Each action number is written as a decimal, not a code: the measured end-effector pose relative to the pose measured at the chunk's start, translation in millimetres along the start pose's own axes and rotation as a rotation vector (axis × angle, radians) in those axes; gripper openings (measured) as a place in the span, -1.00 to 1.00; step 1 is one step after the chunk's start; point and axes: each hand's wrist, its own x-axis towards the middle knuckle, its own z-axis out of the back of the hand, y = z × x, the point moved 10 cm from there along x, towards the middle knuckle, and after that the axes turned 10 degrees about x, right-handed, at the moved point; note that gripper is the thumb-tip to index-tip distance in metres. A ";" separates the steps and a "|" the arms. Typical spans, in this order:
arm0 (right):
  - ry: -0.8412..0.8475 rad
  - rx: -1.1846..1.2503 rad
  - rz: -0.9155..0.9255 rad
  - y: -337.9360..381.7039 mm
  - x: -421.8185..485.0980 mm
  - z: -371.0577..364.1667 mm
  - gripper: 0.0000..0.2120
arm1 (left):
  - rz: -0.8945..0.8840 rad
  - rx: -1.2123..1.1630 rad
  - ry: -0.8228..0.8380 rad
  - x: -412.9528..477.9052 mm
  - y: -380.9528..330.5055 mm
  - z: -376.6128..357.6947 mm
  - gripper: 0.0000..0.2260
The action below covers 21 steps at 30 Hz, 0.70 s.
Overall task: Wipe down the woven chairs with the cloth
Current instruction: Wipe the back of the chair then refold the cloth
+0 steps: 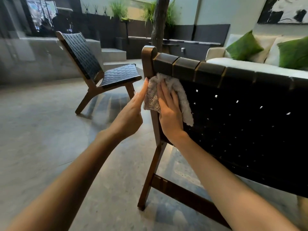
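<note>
A black woven chair [241, 117] with a dark wooden frame stands close in front of me, its back toward me. A light grey fluffy cloth [180, 90] lies against the upper left corner of that woven back. My right hand [170, 114] presses flat on the cloth with straight fingers. My left hand [131, 112] is just left of the cloth, its fingers extended and a fingertip touching the cloth's edge by the wooden post. A second woven chair [93, 69] stands further off to the left, facing right.
A white sofa [250, 64] with green cushions [243, 45] stands behind the near chair on the right. A tree trunk [159, 22] and plants rise at the back. Grey stone floor [41, 130] spreads to the left, with a raised ledge behind the far chair.
</note>
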 end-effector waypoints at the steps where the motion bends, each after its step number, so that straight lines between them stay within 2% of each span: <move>1: -0.004 -0.038 0.006 -0.3 -0.5 -1.4 -0.46 | 0.013 -0.036 -0.004 0.6 1.9 -4.4 -0.14; 5: -0.064 -0.092 0.058 1.4 -3.9 -0.8 -0.40 | 0.042 -0.025 -0.071 -5.3 10.9 -20.7 -0.20; 7: -0.042 -0.062 0.045 -3.8 -13.1 -4.6 -0.41 | 0.056 -0.024 -0.030 -10.7 15.3 -34.6 -0.20; 12: 0.211 -0.013 -0.037 -29.1 -65.9 -38.8 -0.42 | 0.086 0.021 0.009 -18.5 19.8 -53.6 -0.21; 15: 0.394 -0.150 -0.068 -42.3 -102.6 -61.0 -0.32 | 0.103 0.008 0.020 -25.4 21.1 -68.9 -0.22; 21: 0.537 -0.128 -0.141 -58.3 -149.2 -86.4 -0.32 | 0.135 0.039 0.115 -36.6 30.3 -103.2 -0.20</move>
